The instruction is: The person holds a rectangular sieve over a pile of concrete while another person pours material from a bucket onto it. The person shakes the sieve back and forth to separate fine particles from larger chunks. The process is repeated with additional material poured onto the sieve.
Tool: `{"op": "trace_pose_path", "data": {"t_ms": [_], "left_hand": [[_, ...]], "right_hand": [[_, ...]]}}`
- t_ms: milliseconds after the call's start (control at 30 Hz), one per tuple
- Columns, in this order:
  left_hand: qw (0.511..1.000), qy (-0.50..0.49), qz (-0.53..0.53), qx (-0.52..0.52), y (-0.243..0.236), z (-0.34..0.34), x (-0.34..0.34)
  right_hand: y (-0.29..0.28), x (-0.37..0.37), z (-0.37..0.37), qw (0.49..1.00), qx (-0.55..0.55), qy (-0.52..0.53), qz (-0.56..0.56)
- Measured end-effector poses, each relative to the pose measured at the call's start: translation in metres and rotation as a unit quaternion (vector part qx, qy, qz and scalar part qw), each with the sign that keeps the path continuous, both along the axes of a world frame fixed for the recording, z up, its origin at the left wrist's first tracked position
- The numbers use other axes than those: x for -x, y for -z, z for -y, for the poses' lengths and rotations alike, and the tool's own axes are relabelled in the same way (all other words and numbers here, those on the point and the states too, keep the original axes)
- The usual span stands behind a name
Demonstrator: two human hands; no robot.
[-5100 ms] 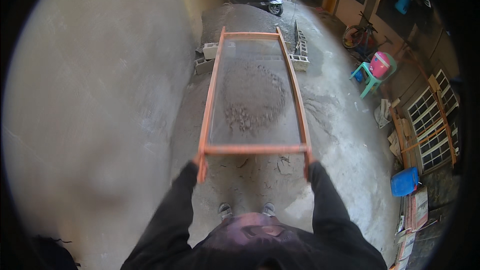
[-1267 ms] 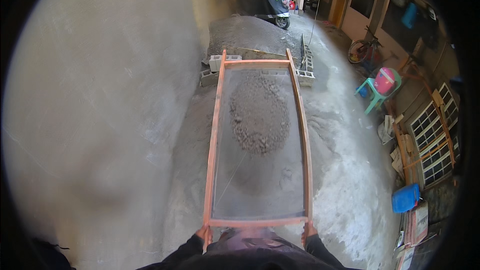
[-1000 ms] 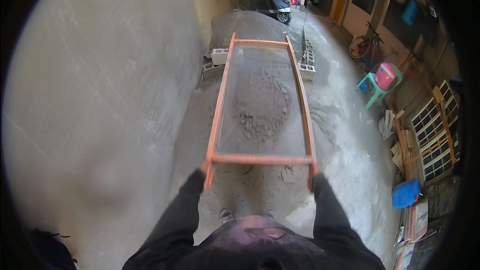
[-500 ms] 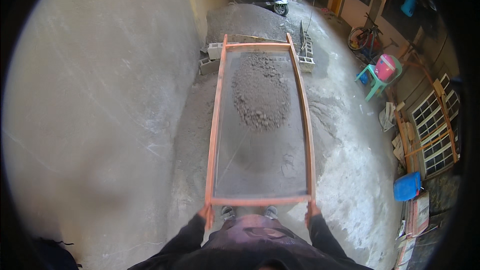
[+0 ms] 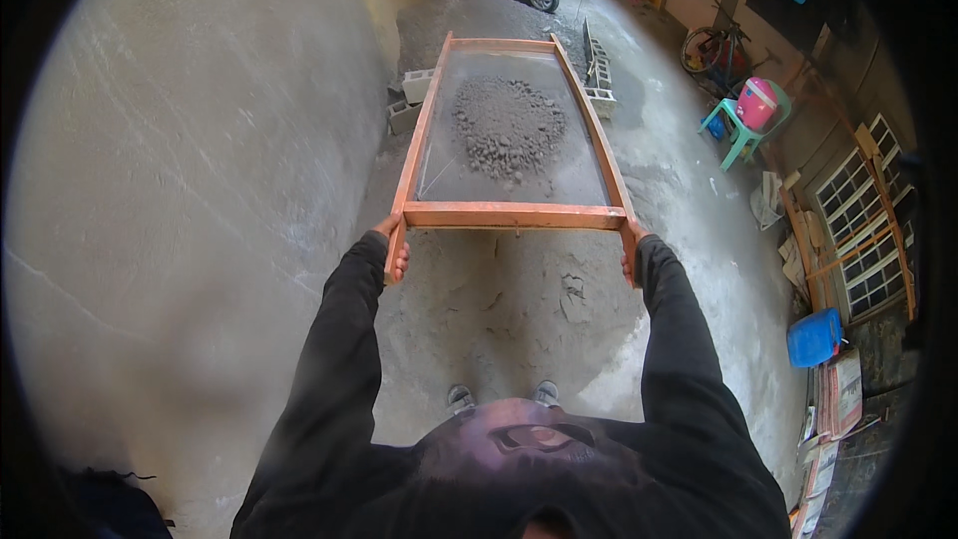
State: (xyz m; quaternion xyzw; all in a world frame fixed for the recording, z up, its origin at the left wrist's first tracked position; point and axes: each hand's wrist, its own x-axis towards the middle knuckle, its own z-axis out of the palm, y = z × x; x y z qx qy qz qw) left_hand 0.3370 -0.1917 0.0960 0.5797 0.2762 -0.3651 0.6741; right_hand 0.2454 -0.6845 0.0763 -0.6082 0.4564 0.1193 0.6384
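Both my arms reach forward to a long wooden-framed sand screen (image 5: 514,215) with fine mesh. My left hand (image 5: 396,250) is wrapped round its near left handle, and my right hand (image 5: 633,248) grips the near right one. Lumps of coarse gravel (image 5: 507,125) lie in a heap on the far half of the mesh. The near end of the frame hangs above the sandy ground, well ahead of my feet. Some fingers of my right hand are hidden behind the wood.
Hollow concrete blocks (image 5: 405,116) stand left of the screen, with more blocks (image 5: 600,75) at right. A grey sand pile (image 5: 479,18) rises beyond. A wall (image 5: 200,190) runs along my left. At right are a green chair (image 5: 742,133), a blue jerrycan (image 5: 814,337) and a bicycle (image 5: 707,48).
My hands have pushed the screen's near end forward and up, away from my body, arms now stretched out. The gravel heap has shifted and spread on the mesh.
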Motion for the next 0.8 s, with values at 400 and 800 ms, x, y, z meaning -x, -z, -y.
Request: {"op": "trace_pose_path", "data": {"t_ms": [400, 800], "left_hand": [[0.981, -0.04, -0.1, 0.161, 0.222, -0.047, 0.294], [1.0, -0.002, -0.012, -0.016, -0.009, -0.003, -0.022]], "right_hand": [[0.122, 0.254, -0.048, 0.99, 0.037, 0.051, -0.13], [0.027, -0.007, -0.001, 0.999, -0.002, 0.0, -0.035]]}}
